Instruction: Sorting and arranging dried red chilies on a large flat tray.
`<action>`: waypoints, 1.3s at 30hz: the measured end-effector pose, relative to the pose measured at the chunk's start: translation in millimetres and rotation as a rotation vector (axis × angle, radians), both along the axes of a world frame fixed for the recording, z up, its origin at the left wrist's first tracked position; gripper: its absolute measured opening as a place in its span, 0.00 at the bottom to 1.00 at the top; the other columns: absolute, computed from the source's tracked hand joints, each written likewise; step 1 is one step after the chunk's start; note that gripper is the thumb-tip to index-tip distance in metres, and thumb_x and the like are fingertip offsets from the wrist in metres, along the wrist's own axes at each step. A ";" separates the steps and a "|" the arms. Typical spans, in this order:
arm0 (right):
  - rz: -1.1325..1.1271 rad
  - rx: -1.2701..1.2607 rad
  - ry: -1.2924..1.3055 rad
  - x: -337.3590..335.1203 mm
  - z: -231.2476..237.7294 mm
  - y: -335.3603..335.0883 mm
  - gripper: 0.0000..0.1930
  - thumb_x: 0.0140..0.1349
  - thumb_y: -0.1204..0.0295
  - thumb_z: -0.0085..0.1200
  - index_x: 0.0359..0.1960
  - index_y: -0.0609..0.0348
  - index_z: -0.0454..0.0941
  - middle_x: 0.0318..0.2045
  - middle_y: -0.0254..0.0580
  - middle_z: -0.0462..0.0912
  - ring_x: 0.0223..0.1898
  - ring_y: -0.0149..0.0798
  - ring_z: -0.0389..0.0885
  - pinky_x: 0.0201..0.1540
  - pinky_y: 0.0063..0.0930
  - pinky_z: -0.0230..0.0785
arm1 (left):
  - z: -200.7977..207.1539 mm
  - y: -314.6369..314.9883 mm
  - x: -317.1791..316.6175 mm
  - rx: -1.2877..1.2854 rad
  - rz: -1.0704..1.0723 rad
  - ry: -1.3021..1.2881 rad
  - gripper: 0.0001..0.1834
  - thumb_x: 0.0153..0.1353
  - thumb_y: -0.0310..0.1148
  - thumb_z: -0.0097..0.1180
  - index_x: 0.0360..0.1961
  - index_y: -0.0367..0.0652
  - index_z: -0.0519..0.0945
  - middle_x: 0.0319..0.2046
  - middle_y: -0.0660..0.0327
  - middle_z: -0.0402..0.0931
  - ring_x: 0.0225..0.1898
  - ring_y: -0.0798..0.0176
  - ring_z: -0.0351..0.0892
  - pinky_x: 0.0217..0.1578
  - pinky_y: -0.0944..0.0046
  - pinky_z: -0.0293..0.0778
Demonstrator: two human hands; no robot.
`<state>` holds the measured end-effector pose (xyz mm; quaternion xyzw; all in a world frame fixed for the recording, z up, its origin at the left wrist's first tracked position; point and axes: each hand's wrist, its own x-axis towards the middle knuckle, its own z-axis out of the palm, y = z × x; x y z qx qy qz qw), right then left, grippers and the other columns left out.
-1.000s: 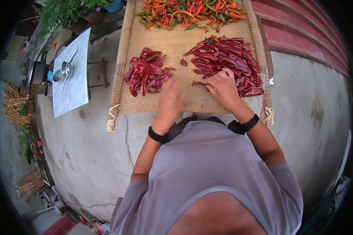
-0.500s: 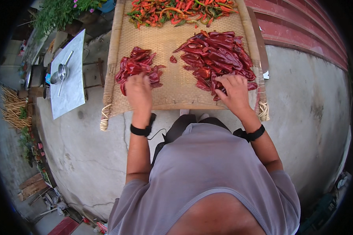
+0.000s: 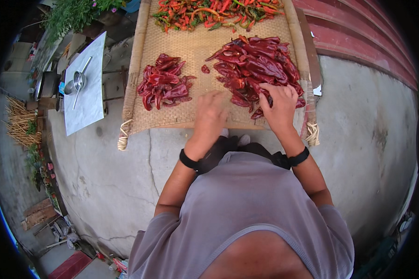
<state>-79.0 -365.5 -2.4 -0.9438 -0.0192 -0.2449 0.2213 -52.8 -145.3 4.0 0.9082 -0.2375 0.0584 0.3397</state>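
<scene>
Wrinkled dark-red chili peppers lie on a woven mat in a large pile at right and a smaller heap at left. My right hand is at the near edge of the large pile, its fingers curled down over a pepper, with the tips partly hidden among the others. My left hand is over the mat's near edge, between the two piles and apart from both. Motion smears its fingers, so I cannot see whether it holds anything. A small red piece lies between the piles.
Smaller orange, red and green chilies cover the mat's far end. At left, a metal ladle rests on a white tabletop. Thin sticks are bundled beyond it. Red ridged panels stand at the far right, beside the concrete floor.
My left hand has moved right, off the smaller heap to the gap between the piles. My right hand stays at the large pile's near edge, its fingers shifted slightly.
</scene>
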 end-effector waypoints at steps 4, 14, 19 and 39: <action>0.011 0.449 0.177 -8.9 9.3 3.8 0.11 0.60 0.71 0.60 0.45 0.53 0.83 0.37 0.38 0.84 0.40 0.41 0.77 0.53 0.36 0.65 | 17.5 -26.8 1.6 -0.346 -0.059 0.199 0.31 0.57 0.25 0.62 0.63 0.41 0.72 0.55 0.48 0.72 0.59 0.44 0.69 0.60 0.53 0.67; 0.111 0.271 0.029 17.8 19.6 14.1 0.13 0.58 0.77 0.61 0.46 0.57 0.81 0.42 0.43 0.82 0.47 0.46 0.79 0.52 0.37 0.69 | 6.9 17.7 22.0 -0.047 -0.043 0.047 0.13 0.58 0.29 0.62 0.45 0.39 0.82 0.38 0.51 0.78 0.43 0.45 0.74 0.45 0.51 0.71; -0.115 -0.073 0.034 49.0 18.7 0.4 0.19 0.54 0.74 0.65 0.49 0.51 0.80 0.50 0.41 0.77 0.52 0.51 0.73 0.55 0.45 0.64 | -12.5 65.1 41.8 0.111 0.334 -0.115 0.10 0.56 0.30 0.63 0.38 0.38 0.82 0.35 0.49 0.74 0.40 0.44 0.74 0.41 0.48 0.71; 0.383 0.644 0.646 72.7 20.3 67.6 0.07 0.62 0.75 0.61 0.41 0.60 0.79 0.35 0.37 0.81 0.37 0.32 0.80 0.42 0.26 0.72 | -1.9 47.6 50.9 -0.375 0.143 0.217 0.14 0.62 0.28 0.58 0.48 0.37 0.79 0.38 0.49 0.78 0.43 0.42 0.77 0.45 0.53 0.74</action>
